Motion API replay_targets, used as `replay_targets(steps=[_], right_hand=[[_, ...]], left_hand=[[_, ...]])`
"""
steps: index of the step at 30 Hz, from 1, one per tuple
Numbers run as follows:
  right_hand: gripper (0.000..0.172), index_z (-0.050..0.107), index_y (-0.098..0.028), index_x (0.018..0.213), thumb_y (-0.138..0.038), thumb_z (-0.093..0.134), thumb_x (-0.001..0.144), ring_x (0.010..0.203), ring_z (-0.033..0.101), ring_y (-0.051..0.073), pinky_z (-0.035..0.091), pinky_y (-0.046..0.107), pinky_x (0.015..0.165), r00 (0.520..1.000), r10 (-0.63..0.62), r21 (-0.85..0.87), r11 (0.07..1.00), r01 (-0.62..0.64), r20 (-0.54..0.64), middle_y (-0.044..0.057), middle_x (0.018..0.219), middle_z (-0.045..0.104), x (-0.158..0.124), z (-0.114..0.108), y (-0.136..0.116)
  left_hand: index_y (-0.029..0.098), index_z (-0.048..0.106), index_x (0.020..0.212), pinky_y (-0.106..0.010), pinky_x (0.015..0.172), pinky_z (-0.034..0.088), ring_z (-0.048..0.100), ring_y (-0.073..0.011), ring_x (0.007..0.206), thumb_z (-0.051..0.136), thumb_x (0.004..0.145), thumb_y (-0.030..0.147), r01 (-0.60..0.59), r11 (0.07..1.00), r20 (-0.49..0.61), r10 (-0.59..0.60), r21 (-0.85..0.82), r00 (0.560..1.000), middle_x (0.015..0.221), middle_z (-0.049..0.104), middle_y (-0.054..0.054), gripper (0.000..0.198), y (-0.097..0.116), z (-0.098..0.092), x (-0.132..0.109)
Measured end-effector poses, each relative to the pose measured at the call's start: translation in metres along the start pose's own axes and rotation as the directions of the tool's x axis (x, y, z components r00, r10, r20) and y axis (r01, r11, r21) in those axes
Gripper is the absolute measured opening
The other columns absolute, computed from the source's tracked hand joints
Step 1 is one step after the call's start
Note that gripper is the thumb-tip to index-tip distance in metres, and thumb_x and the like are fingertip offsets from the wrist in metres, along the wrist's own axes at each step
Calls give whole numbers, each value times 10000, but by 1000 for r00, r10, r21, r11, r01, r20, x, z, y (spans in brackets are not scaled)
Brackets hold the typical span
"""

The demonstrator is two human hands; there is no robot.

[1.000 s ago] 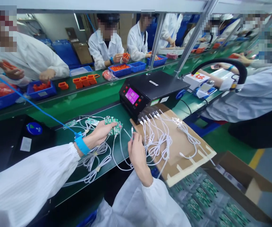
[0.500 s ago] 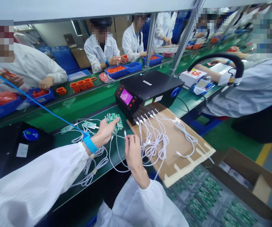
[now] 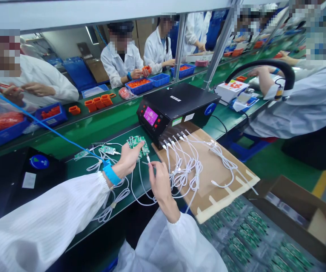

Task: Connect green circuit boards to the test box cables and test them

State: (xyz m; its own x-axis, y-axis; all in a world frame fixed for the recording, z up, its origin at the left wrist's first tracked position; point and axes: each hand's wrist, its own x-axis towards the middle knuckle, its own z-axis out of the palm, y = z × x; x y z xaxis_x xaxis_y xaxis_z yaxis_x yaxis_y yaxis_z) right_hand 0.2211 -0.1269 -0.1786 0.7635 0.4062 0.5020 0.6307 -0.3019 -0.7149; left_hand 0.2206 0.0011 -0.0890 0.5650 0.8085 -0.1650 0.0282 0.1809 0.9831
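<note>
Nearer the circuit board (image 3: 136, 141) than before, white plug (image 3: 148, 159)

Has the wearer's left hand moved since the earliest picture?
Yes: judged against the black box with the lit screen, the left hand, holding circuit boards, has shifted rightward, closer to it.

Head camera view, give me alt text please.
A person's left hand holds green circuit boards while the right hand holds a white cable plug at their edge. Beyond: a black box with a lit screen, and co-workers handling orange parts.
</note>
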Motion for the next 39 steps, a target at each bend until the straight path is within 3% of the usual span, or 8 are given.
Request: replay_targets(steps=[10,15,19,27,34,39], right_hand=[[259,663,-173,1038,-276,432,1096,931,647,242,537,372,818,999,-5,-17,1000,5,-36,109,968,709,-1,1,-2],[254,664,-172,1030,-268,439,1096,929,644,240,529,362,813,999,-20,-32,999,19,-26,107,959,710,-1,1,-2],[273,668,-174,1021,-280,429,1099,925,636,243,528,371,813,1000,-23,-39,999,22,-10,109,952,710,-1,1,-2],[299,665,-168,1020,-275,398,1106,921,623,249,525,382,809,999,-32,-55,998,32,11,116,958,723,-1,2,-1],[342,660,-179,998,-317,370,1114,895,614,241,518,385,802,1000,6,-32,999,-7,-30,115,951,703,-5,5,0],[342,658,-177,994,-324,373,1111,918,623,246,522,393,830,998,42,10,999,-41,-53,117,958,696,-2,5,-2]], left_hand=[[179,608,802,-310,813,503,634,-166,798,818,738,291,-89,994,12,89,56,996,819,683,-9,246,-2,0,-4],[192,585,789,-321,812,506,635,-177,796,821,728,262,-33,995,-51,37,91,998,802,669,-4,254,-1,0,-6],[192,585,789,-322,786,507,629,-177,778,823,735,283,-39,994,-36,42,97,998,800,670,-6,261,-1,-1,-7],[182,647,785,-327,803,533,662,-207,820,809,755,263,-209,965,30,207,159,978,811,709,-27,184,-7,-3,-7],[210,521,666,-297,720,503,615,-187,753,831,702,179,-151,966,-32,161,212,986,667,604,20,314,-5,0,-10],[201,538,662,-291,672,474,584,-172,699,812,734,191,-157,959,-30,169,235,985,656,605,18,284,-4,1,-9]])
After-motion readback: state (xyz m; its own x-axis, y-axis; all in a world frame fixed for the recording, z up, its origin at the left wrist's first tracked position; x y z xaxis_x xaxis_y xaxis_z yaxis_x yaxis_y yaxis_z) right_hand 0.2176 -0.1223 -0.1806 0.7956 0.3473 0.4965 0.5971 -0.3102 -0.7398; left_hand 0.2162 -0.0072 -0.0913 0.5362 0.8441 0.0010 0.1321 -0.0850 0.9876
